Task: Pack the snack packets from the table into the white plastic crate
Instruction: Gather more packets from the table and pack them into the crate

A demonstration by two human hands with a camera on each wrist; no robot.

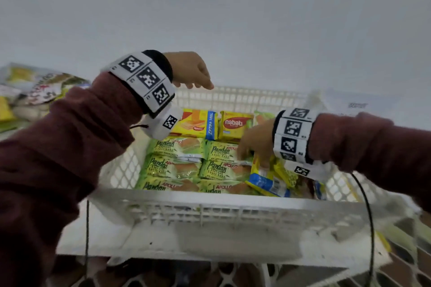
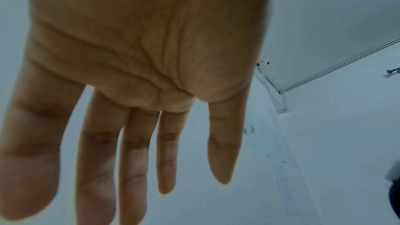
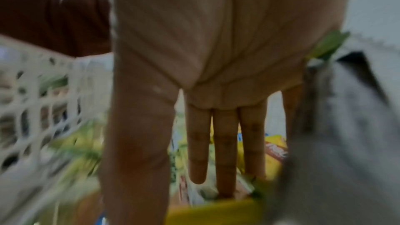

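Note:
The white plastic crate [image 1: 210,200] stands in front of me, its floor covered with green Pandan cake packets [image 1: 177,165] and yellow wafer packets [image 1: 235,126] along the far wall. My right hand [image 1: 254,142] reaches into the crate's right side. Its fingers [image 3: 225,143] are straight and touch a tilted yellow and blue packet [image 1: 268,182] lying on other packets. My left hand [image 1: 193,72] hovers above the crate's far left corner and holds nothing. Its palm [image 2: 140,49] is spread, fingers straight. The right wrist view is blurred.
More snack packets [image 1: 35,91] lie in a heap on the table at the far left. A white sheet or bag [image 1: 349,102] sits behind the crate's right corner. A black cable [image 1: 370,228] hangs from my right wrist over the crate's front right.

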